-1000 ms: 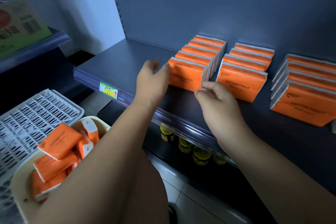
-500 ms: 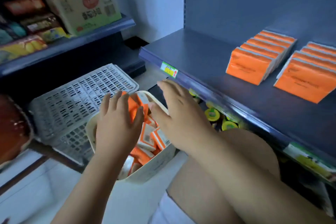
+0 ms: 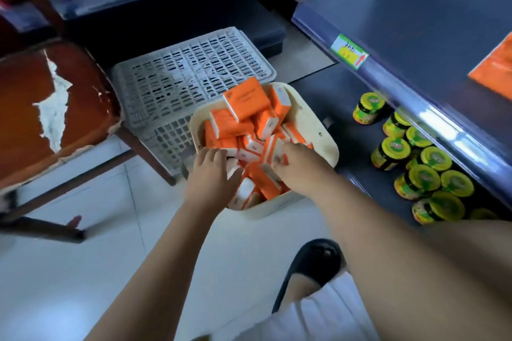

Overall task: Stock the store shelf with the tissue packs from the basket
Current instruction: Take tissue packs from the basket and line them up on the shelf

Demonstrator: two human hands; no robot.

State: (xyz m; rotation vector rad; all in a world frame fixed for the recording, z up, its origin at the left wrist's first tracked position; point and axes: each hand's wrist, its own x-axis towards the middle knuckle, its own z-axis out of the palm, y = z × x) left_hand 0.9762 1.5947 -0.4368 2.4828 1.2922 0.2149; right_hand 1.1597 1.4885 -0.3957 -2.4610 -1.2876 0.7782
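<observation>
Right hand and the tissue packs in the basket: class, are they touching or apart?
Touching. The head view shows the right hand lying on the orange tissue packs at the near side of the cream basket, its fingers pressed onto a pack with no gap.

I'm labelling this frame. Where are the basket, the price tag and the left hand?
basket (image 3: 318,130): head view, bare inner wall on its right side.
price tag (image 3: 349,50): head view, middle of the label.
left hand (image 3: 212,171): head view, back of the hand.
</observation>
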